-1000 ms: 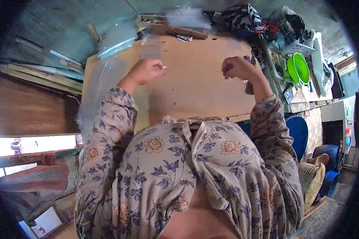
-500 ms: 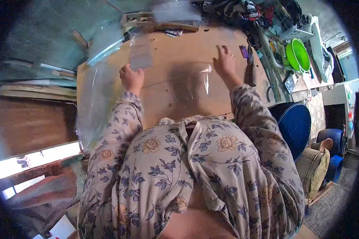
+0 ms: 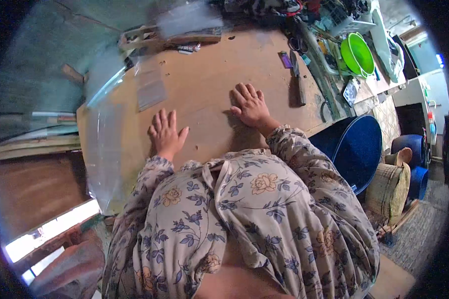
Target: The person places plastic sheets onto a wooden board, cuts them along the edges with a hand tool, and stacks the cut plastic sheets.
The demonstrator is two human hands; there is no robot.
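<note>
Now the left hand and right hand both lie open on the worktop, gripping nothing visible, whereas the left was curled earlier. Plastic film lies flat near the left hand; how much handling is done or left, I cannot tell.

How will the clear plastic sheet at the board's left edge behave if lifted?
Probably floppy: the clear plastic sheet looks like thin, wrinkled film. Likely light for its size, since the board shows through. Glossy streaks hint it may slide easily.
</note>
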